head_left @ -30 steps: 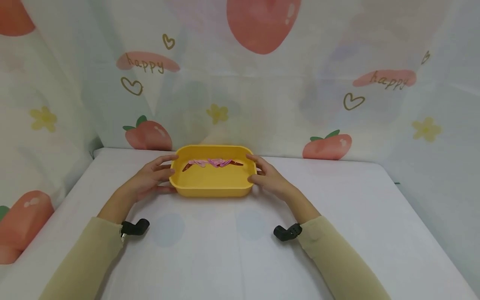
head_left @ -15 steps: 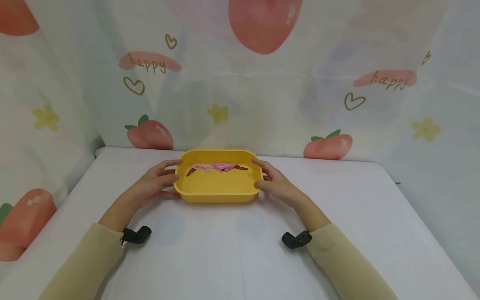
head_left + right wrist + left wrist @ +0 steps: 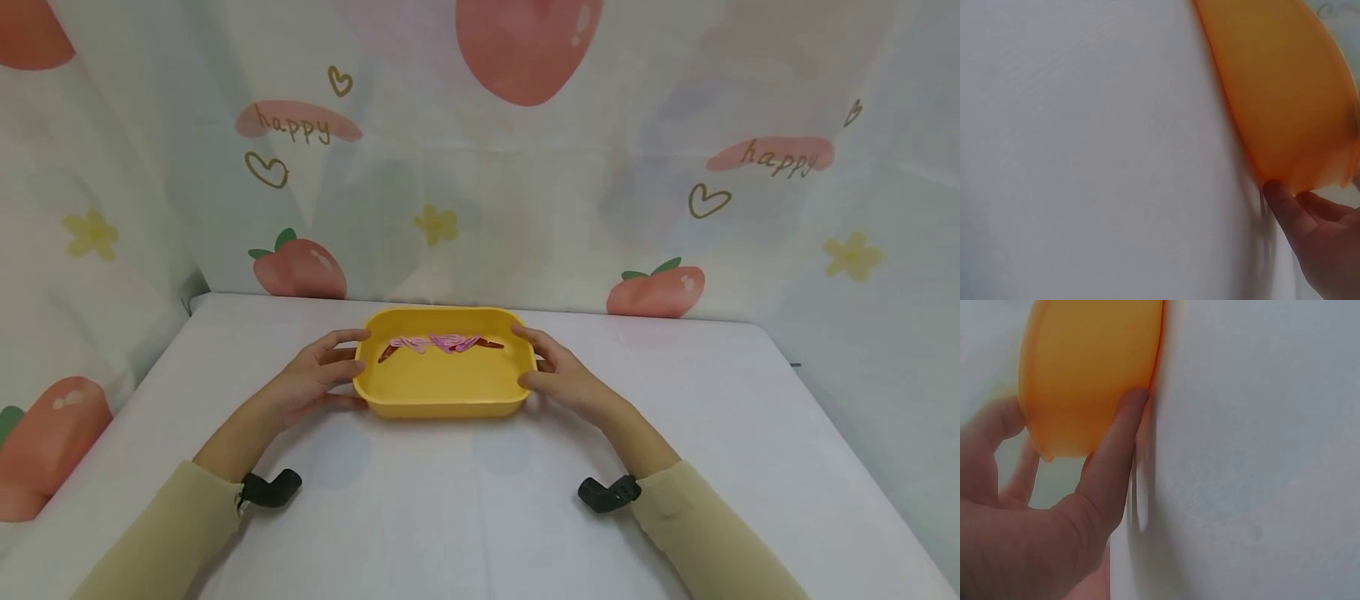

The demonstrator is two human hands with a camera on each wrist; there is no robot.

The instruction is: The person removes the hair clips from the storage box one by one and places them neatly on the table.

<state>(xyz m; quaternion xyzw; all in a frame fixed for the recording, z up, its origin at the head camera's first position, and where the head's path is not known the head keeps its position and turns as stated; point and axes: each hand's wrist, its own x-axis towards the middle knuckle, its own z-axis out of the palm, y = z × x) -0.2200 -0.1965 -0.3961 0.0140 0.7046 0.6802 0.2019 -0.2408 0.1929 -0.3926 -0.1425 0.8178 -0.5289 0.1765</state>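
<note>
A yellow rectangular tray (image 3: 446, 392) with rounded corners sits on the white-covered table in the head view. My left hand (image 3: 311, 379) grips its left end, fingertips at the rim. The right end is held by my right hand (image 3: 566, 379), with fingers on the rim and thumb near the front corner. Inside the tray lies a row of small pink looped strands (image 3: 453, 342) and slim reddish-brown pieces (image 3: 491, 343). In the left wrist view, the left thumb (image 3: 1113, 450) presses along the tray's outer wall. The right thumb (image 3: 1285, 212) touches the lower corner in the right wrist view.
A white cloth covers the table (image 3: 450, 517). Behind it hangs a pale curtain (image 3: 525, 192) printed with fruit, hearts and flowers. Each wrist wears a black camera mount, one on the left (image 3: 272, 488) and one on the right (image 3: 609, 494), below the sleeve cuffs.
Both hands have drawn the yellow tray nearer to the body and slightly to the right, with its contents inside. The grip at both ends looks the same.
</note>
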